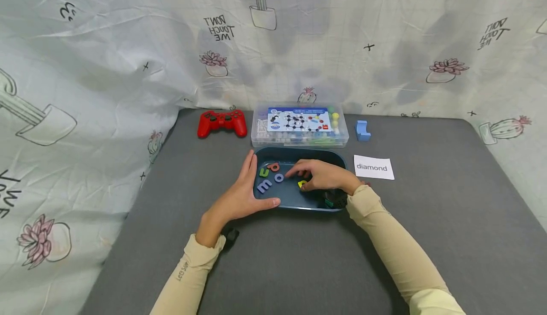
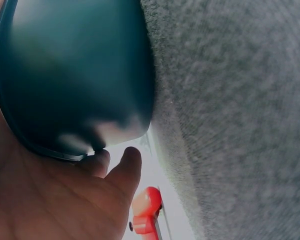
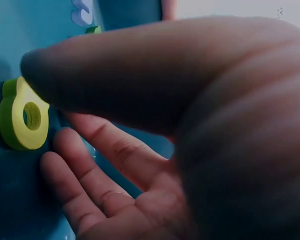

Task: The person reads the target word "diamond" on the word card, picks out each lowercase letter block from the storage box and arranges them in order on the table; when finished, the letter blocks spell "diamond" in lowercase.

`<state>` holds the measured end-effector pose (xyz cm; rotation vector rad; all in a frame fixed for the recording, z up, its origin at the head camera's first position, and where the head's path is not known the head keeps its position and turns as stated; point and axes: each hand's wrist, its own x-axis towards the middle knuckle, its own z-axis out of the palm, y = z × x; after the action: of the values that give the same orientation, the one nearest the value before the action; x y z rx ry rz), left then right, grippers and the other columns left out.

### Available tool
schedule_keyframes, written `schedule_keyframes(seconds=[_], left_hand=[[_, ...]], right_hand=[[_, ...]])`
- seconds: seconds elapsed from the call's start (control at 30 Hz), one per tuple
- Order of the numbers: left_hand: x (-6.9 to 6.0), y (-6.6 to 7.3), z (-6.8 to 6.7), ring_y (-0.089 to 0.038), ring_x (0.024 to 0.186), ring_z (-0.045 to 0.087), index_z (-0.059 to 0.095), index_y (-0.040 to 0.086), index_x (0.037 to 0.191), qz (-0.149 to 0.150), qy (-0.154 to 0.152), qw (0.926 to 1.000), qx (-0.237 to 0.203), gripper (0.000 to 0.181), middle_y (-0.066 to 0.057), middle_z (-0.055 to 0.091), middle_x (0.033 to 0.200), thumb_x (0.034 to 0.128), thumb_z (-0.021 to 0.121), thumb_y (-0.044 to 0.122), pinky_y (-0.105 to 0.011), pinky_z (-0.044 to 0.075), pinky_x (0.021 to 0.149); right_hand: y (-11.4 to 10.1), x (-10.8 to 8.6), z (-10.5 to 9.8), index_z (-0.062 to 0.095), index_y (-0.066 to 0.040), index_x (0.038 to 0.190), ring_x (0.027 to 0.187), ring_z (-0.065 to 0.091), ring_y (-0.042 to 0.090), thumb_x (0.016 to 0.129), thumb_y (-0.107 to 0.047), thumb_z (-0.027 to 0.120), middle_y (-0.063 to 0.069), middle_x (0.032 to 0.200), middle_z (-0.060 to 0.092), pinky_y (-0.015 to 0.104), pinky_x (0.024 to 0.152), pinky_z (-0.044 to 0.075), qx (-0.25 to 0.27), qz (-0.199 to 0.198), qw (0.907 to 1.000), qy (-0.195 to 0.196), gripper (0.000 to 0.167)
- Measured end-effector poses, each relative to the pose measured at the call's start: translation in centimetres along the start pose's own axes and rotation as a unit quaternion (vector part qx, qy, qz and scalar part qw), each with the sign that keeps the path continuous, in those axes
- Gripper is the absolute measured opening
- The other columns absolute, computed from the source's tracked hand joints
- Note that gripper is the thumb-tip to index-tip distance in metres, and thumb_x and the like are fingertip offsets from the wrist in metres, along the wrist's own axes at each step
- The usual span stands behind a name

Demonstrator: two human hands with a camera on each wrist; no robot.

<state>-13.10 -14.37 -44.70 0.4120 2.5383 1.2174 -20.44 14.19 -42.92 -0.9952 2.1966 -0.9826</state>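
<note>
A dark teal tray (image 1: 299,152) lies on the grey table. My left hand (image 1: 241,197) rests against its left end, fingers straight along the outside and thumb on the front rim. Over the tray's middle-right is my right hand (image 1: 322,175), its fingers loosely bent. Beneath its thumb, a yellow ring-shaped letter (image 3: 20,137) sits on the tray floor; whether the thumb touches it I cannot tell. Toward the left inside are a green u (image 1: 264,175), a red letter (image 1: 271,166), a purple o (image 1: 275,178) and a purple m (image 1: 264,186). My right wrist hides the tray's right corner.
Behind the tray stands a clear plastic case (image 1: 299,139) with a molecule-picture label. A red game controller (image 1: 222,122) is at its left, a blue block (image 1: 363,131) at its right. A white card (image 1: 373,167) reading "diamond" lies right of the tray. Printed cloth hangs behind.
</note>
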Motion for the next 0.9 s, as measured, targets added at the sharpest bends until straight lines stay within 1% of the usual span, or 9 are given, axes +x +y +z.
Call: schedule_keyframes(seconds=[0.23, 0.33, 0.53, 0.7, 0.9], left_hand=[[0.08, 0.39, -0.14, -0.032, 0.163, 0.005, -0.009, 0.017, 0.172, -0.006, 0.000, 1.0000, 0.001, 0.129, 0.007, -0.022, 0.176, 0.0894, 0.083, 0.051, -0.062, 0.024, 0.124], [0.04, 0.47, -0.11, -0.032, 0.163, 0.006, -0.009, 0.017, 0.172, -0.005, 0.003, 1.0000, 0.003, 0.129, 0.007, -0.022, 0.176, 0.0889, 0.084, 0.052, -0.062, 0.024, 0.124], [-0.09, 0.37, -0.03, -0.031, 0.162, 0.008, -0.008, 0.018, 0.172, -0.006, 0.006, 0.9999, 0.009, 0.130, 0.008, -0.021, 0.176, 0.0879, 0.083, 0.054, -0.061, 0.025, 0.124], [-0.16, 0.25, 0.05, -0.032, 0.162, 0.008, -0.008, 0.018, 0.172, -0.008, 0.004, 0.9999, 0.009, 0.131, 0.008, -0.021, 0.176, 0.0874, 0.083, 0.056, -0.061, 0.025, 0.124], [-0.17, 0.14, 0.07, -0.031, 0.163, 0.007, -0.009, 0.018, 0.172, -0.005, 0.003, 1.0000, 0.004, 0.130, 0.008, -0.022, 0.176, 0.0879, 0.084, 0.055, -0.061, 0.024, 0.124]], right_hand=[[0.01, 0.19, -0.17, 0.073, -0.002, 0.133, 0.103, 0.055, 0.026, 0.090, 0.002, 0.074, 0.012, 0.120, 0.059, 0.041, 0.090, 0.050, -0.034, 0.005, 0.9993, -0.015, 0.043], [-0.05, 0.20, -0.16, 0.074, -0.003, 0.128, 0.101, 0.056, 0.024, 0.089, 0.003, 0.074, 0.011, 0.118, 0.059, 0.039, 0.089, 0.051, -0.053, 0.017, 0.9984, -0.007, 0.039], [-0.20, 0.40, 0.04, 0.075, -0.005, 0.112, 0.097, 0.058, 0.023, 0.090, 0.001, 0.078, 0.009, 0.112, 0.060, 0.038, 0.086, 0.052, -0.077, 0.034, 0.9964, 0.015, 0.024], [-0.32, 0.56, 0.26, 0.072, -0.005, 0.103, 0.091, 0.058, 0.022, 0.090, 0.003, 0.079, 0.007, 0.105, 0.061, 0.037, 0.083, 0.052, -0.079, 0.031, 0.9960, 0.029, 0.016], [-0.60, 0.41, 0.26, 0.072, -0.004, 0.103, 0.088, 0.060, 0.021, 0.093, 0.004, 0.078, 0.006, 0.101, 0.065, 0.037, 0.082, 0.054, -0.067, 0.027, 0.9965, 0.044, 0.015]])
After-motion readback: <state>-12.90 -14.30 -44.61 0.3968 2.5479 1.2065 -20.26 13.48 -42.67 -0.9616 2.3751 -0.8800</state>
